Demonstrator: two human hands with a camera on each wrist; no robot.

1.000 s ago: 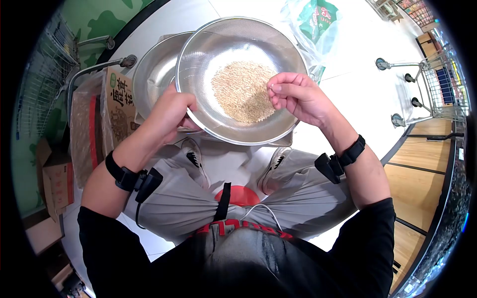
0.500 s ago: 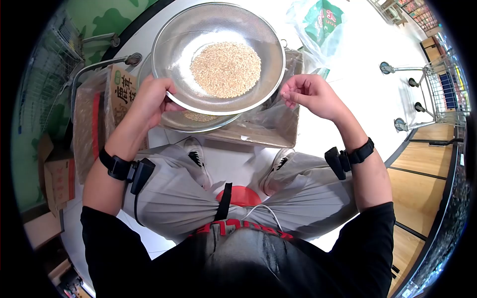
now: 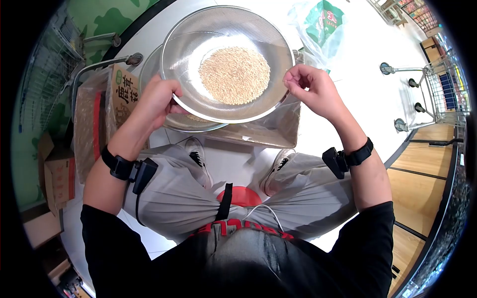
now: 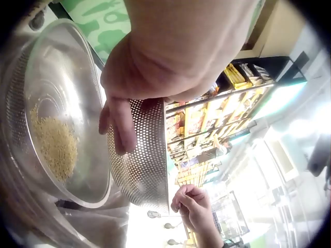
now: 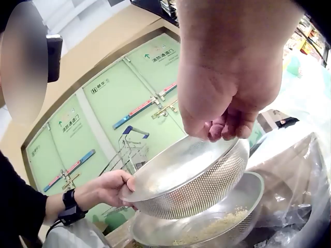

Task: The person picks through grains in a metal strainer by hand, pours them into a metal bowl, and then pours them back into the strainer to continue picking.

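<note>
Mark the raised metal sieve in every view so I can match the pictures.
Head: raised metal sieve, upper middle, overlapping the lower bowl.
Left wrist: raised metal sieve, just left of centre, perforated side showing.
Right wrist: raised metal sieve, lower middle, tilted above the lower bowl.
Shared landmark: the left hand, gripping the sieve's rim.

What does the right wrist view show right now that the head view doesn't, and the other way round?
Only the right wrist view: green doors with printed signs, and the raised sieve's perforated outer wall.

Only the head view: the person's shoes and the shirt's red lettering.

Both: the left hand gripping the raised sieve, the right hand at its far rim, and the lower sieve holding some grain.
</note>
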